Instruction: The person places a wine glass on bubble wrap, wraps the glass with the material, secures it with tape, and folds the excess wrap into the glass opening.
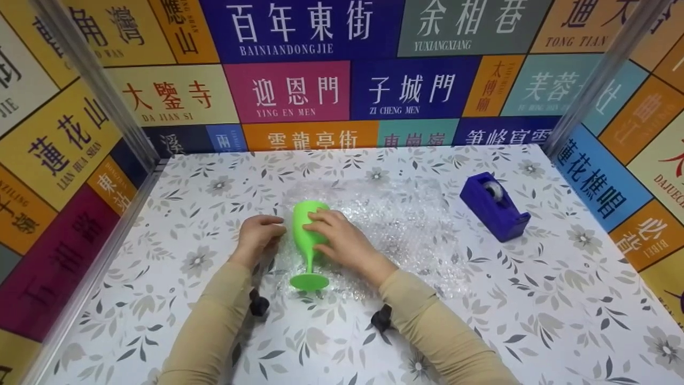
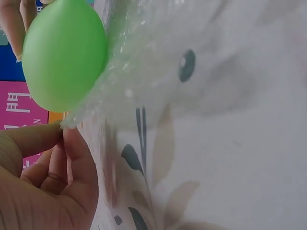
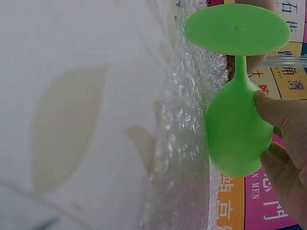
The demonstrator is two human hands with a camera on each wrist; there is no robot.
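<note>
A bright green plastic goblet [image 1: 309,230] lies on its side on a sheet of clear bubble wrap [image 1: 401,230], its round foot towards me. My right hand [image 1: 344,240] holds it by the bowl, with thumb and fingers on its side, as the right wrist view shows on the goblet [image 3: 237,132]. Just left of the bowl, my left hand [image 1: 259,238] is at the wrap's left edge. In the left wrist view, the thumb and finger of that hand [image 2: 57,177] pinch a corner of the bubble wrap [image 2: 129,72].
A dark blue tape dispenser [image 1: 494,206] with a roll of clear tape stands to the right, beyond the wrap. The table [image 1: 181,321] has a white cover with grey leaves and flowers. Colourful printed walls [image 1: 299,91] close off the back and both sides.
</note>
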